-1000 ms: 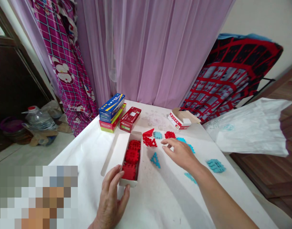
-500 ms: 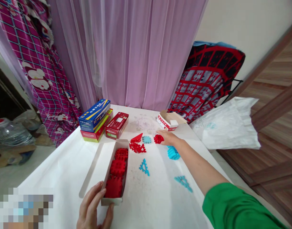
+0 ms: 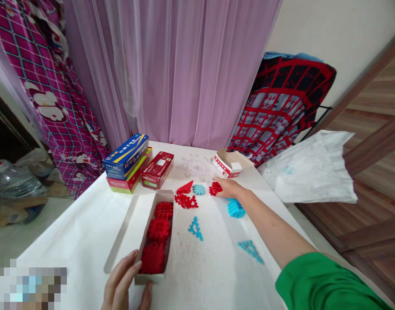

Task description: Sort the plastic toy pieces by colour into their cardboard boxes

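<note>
My left hand (image 3: 124, 280) grips the near end of a long open carton (image 3: 170, 241), fingers along its left side and thumb at the front. Inside the carton lie stacks of red interlocking plastic pieces (image 3: 154, 257). At the far right of the table my right hand (image 3: 229, 188) is closed around a small bunch of red toothed pieces (image 3: 215, 188); its fingertips are partly hidden. Beside my right wrist sits a stack of blue toothed pieces (image 3: 235, 208). Left of that hand are a pale blue square piece (image 3: 199, 190) and loose red pieces (image 3: 186, 201).
Two blue triangle pieces (image 3: 195, 229) lie on the white table (image 3: 204, 275), one nearer the right edge. An open red-and-white box (image 3: 226, 165) stands at the back. Closed boxes (image 3: 158, 170) are at the back left. A white bag (image 3: 313, 172) hangs off the right side.
The view has shifted slightly. My right hand stays closed on the red bunch, which has turned a little. My left hand remains on the carton's near end.
</note>
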A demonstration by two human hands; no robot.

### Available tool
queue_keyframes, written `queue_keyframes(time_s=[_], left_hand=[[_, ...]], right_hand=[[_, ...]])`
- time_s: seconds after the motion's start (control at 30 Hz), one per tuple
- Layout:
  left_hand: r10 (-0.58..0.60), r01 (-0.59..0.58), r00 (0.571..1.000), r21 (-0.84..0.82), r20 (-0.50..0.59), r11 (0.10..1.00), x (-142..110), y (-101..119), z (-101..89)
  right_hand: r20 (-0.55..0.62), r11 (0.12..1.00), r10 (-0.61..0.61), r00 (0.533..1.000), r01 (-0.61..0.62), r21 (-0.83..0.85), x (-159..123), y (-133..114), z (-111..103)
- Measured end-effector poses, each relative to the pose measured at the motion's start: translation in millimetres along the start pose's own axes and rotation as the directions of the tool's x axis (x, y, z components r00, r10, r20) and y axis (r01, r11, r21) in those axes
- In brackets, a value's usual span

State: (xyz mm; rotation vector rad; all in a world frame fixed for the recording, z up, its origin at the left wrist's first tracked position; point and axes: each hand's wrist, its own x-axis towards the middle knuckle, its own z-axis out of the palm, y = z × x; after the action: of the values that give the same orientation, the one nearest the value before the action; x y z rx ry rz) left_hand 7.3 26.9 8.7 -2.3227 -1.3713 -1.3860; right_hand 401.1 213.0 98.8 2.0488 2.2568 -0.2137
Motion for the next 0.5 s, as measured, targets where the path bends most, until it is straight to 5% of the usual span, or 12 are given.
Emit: queue_keyframes(time_s=[0.13,0.37,0.5], left_hand=[[0.0,0.0,1.0,0.002,-0.028,1.0,6,6,-1.0],[-0.021,0.021,0.999,-0.004,-0.043,1.0,7,13,-2.5],[-0.031,0.03,0.998,-0.008,-0.055,1.0,5,11,-0.2]], right_hand=[[-0.048,0.996,-0.059,0.997,0.062,0.063,-21,-26,-16],[-0.093,0.907,-0.332,0.938,0.345,0.24,-83,-118,-46],[-0.107,0.869,-0.426,0.899,0.439,0.228,-89,-158,-57]])
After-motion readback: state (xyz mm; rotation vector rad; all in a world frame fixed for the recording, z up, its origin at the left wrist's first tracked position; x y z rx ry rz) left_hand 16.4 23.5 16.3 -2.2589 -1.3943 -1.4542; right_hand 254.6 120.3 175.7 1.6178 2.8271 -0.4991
